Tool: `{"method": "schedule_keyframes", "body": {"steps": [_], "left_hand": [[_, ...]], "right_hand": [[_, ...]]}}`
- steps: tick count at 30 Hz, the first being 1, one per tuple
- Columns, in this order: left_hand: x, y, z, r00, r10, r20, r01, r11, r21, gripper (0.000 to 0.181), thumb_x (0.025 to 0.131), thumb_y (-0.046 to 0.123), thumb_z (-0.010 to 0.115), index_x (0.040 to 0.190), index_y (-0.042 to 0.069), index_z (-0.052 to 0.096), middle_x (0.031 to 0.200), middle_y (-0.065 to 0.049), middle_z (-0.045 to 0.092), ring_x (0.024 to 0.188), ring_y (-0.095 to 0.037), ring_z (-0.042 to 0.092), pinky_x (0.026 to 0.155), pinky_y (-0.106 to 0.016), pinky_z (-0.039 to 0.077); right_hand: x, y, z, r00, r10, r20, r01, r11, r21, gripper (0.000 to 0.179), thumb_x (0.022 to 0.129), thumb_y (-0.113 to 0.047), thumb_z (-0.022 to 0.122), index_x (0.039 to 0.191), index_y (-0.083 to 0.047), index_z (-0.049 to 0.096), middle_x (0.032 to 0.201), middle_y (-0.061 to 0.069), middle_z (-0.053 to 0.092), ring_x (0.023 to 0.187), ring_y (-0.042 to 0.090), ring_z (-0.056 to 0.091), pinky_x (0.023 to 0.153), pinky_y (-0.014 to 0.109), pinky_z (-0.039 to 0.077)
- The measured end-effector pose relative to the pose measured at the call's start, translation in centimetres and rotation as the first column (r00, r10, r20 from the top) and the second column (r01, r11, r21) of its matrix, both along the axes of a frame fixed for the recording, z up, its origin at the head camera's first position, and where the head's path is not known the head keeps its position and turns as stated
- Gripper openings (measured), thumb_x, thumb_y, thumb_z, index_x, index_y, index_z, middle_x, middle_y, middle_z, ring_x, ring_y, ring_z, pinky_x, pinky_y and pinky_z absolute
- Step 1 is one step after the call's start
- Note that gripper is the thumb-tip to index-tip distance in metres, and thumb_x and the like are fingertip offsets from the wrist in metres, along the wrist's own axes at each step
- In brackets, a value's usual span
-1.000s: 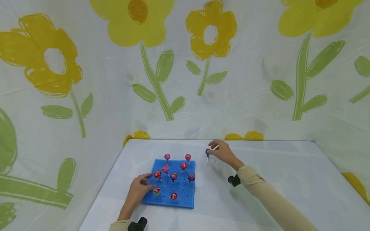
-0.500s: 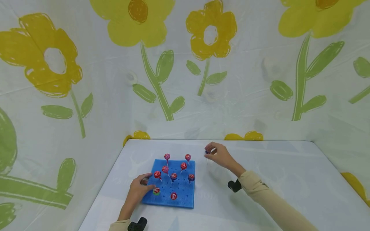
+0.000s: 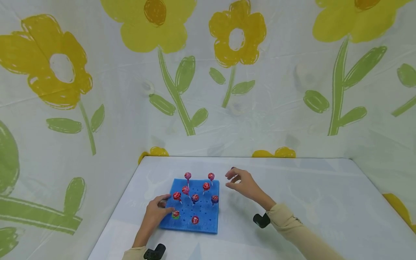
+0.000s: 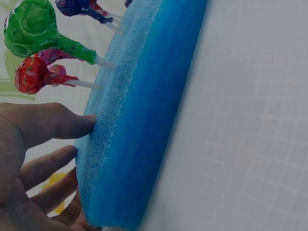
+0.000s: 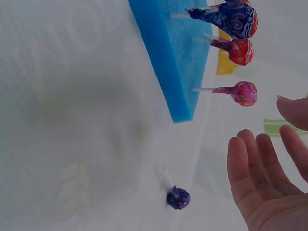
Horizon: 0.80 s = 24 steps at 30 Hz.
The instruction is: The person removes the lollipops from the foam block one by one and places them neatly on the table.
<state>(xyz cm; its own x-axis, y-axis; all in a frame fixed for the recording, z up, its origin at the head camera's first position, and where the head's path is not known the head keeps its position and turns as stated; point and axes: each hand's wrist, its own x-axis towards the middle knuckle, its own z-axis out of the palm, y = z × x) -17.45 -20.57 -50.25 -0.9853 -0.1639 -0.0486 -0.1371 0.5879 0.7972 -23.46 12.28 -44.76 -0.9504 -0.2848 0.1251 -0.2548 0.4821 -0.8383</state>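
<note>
My left hand rests at the left side of a blue foam block. In the left wrist view its thumb touches the top face, with the other fingers spread along the side. Several wrapped lollipops stand in the block, among them a green-wrapped lollipop close to that thumb. My right hand hovers right of the block's far corner, fingers loosely bent and nothing between them. On the table near it lies a dark purple lollipop, mostly hidden behind the hand in the head view.
A white table carries the block. Behind it hangs a pale curtain printed with yellow flowers. A pink lollipop sticks up at the block's far right corner, near my right hand.
My right hand had its fingers at the purple lollipop; it has let go and come slightly nearer and to the left, thumb and fingers parted. The left hand and block have stayed still.
</note>
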Motion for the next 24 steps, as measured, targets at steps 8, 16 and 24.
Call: {"method": "schedule_keyframes", "body": {"steps": [8, 16, 24], "left_hand": [[0.0, -0.1, -0.3, 1.000, -0.004, -0.005, 0.004, 1.000, -0.006, 0.051, 0.076, 0.009, 0.076, 0.124, 0.003, 0.060, 0.114, -0.016, 0.060, 0.101, -0.029, 0.054, 0.084, -0.047, 0.048], [0.0, 0.0, -0.3, 1.000, 0.007, -0.004, -0.007, 1.000, -0.015, 0.051, 0.075, 0.009, 0.076, 0.124, 0.003, 0.060, 0.113, -0.016, 0.060, 0.100, -0.029, 0.055, 0.084, -0.047, 0.048], [-0.1, 0.2, 0.0, 1.000, 0.014, -0.014, -0.014, 1.000, -0.014, 0.050, 0.074, 0.008, 0.076, 0.122, 0.003, 0.061, 0.109, -0.015, 0.061, 0.097, -0.027, 0.054, 0.080, -0.042, 0.048]], "right_hand": [[1.3, -0.8, -0.6, 0.998, 0.046, 0.032, -0.045, 0.999, -0.028, 0.023, 0.081, 0.002, 0.068, 0.101, -0.008, 0.062, 0.102, 0.015, 0.061, 0.089, 0.022, 0.062, 0.071, 0.031, 0.055], [2.7, -1.7, -1.5, 0.994, 0.109, 0.027, -0.107, 0.993, -0.053, 0.025, 0.081, 0.003, 0.067, 0.104, -0.001, 0.059, 0.102, 0.015, 0.061, 0.092, 0.026, 0.061, 0.075, 0.034, 0.054], [4.1, -3.2, -2.5, 0.990, 0.140, 0.017, -0.138, 0.986, -0.095, 0.026, 0.078, -0.001, 0.072, 0.101, -0.007, 0.060, 0.101, 0.005, 0.062, 0.093, 0.023, 0.060, 0.075, 0.029, 0.053]]}}
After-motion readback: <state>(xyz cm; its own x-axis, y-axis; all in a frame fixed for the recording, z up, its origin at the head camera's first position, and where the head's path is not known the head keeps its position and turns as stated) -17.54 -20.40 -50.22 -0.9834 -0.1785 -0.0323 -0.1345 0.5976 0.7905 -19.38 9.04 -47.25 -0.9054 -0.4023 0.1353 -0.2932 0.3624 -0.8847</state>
